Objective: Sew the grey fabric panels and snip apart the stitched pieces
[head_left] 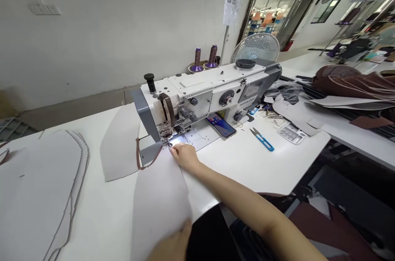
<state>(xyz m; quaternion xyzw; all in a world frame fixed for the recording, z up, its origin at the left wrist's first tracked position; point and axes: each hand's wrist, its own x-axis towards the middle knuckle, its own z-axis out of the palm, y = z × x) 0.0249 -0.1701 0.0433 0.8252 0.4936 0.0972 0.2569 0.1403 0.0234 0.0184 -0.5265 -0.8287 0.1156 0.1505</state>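
Gripping state: right hand (183, 156) open and flat on a pale grey sheet panel (157, 207), pinching nothing; left hand (173, 242) at the panel's near edge, partly out of frame, grip not determinable.
Panel position: beneath the right hand, far end at the steel presser foot (168, 141) of a white industrial sewing machine (197, 100).
Stitching progress: a thin brown binding strip (151, 161) loops left from the foot; stitched length not determinable.
Left of grip: a second pale panel (119, 145), then stacked pale panels (40, 195).
Right of grip: blue-handled steel thread snips (262, 139).
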